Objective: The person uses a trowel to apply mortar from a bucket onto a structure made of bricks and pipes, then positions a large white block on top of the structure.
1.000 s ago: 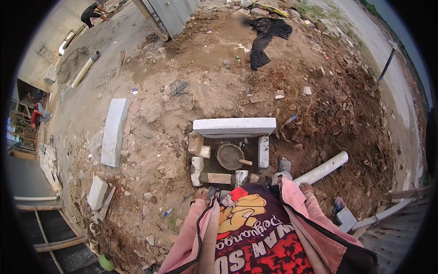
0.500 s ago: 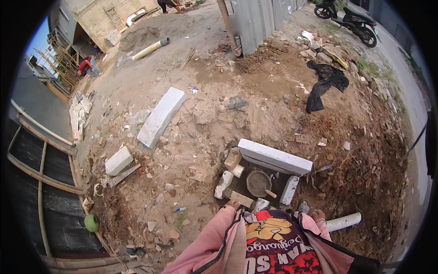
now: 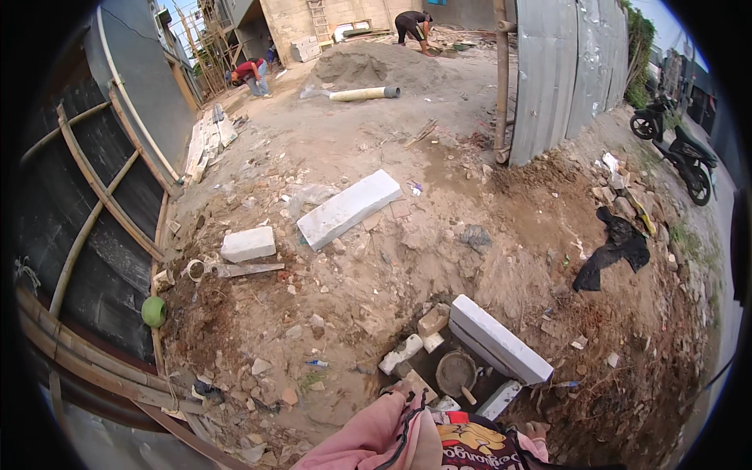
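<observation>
A small pit holds a round container of grey mortar with a wooden-handled tool. Around it stand a long white block, a shorter white block, a tan block and a pale rough block. My left hand, low at the pit's near left, is beside a tan brick, its fingers partly hidden and too small to read. My right hand hangs past the pit's near right, fingers loosely apart, holding nothing visible. My pink sleeves and printed shirt fill the bottom.
Loose white blocks lie left on rubble. Two workers bend near a sand pile and pipe. A corrugated fence, motorbike and black cloth are right; bamboo-framed dark panels line the left.
My view has swung up and left, so the pit and my hands sit lower right in the picture and more of the yard, workers and motorbike shows. The blocks look unmoved.
</observation>
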`<state>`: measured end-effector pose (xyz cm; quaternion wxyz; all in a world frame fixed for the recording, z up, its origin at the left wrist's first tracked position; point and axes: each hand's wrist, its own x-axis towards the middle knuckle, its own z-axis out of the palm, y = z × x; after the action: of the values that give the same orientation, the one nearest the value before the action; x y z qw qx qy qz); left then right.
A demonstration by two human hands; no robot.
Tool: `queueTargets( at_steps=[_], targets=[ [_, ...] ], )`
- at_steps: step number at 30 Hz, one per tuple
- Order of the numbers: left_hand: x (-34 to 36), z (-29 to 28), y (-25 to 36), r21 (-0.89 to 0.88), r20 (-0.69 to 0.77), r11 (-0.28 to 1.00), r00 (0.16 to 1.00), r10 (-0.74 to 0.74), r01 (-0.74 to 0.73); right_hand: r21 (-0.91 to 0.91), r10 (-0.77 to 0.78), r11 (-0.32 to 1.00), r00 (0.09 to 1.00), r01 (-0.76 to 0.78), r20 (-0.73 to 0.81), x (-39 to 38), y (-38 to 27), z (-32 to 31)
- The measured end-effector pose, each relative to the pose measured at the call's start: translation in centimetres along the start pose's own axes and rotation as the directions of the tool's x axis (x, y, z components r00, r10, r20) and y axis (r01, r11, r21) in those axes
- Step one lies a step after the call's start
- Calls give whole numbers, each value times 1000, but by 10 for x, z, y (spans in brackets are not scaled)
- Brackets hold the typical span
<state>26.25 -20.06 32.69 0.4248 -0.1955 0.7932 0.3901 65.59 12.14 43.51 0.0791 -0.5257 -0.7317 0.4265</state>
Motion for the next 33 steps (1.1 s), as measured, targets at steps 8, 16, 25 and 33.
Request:
queueTargets(
  at_steps=[8, 16, 25, 33],
  targets=[
    [-182, 77, 159, -446, 628, 893, 730, 269, 55, 75, -729, 667, 629, 741, 270, -25, -306, -29],
    [-234, 82, 159, -424, 897, 805, 318, 309, 415, -77, -813, 348, 342, 934, 471, -41, -312, 18],
    [-126, 9, 130, -266, 544, 963, 818, 186, -43, 135, 582, 806, 728, -577, -363, -95, 102, -53],
    [-5, -60, 22, 785, 264, 577, 964, 16, -225, 347, 897, 443, 405, -827, -178, -306, 188, 3]
  ],
)
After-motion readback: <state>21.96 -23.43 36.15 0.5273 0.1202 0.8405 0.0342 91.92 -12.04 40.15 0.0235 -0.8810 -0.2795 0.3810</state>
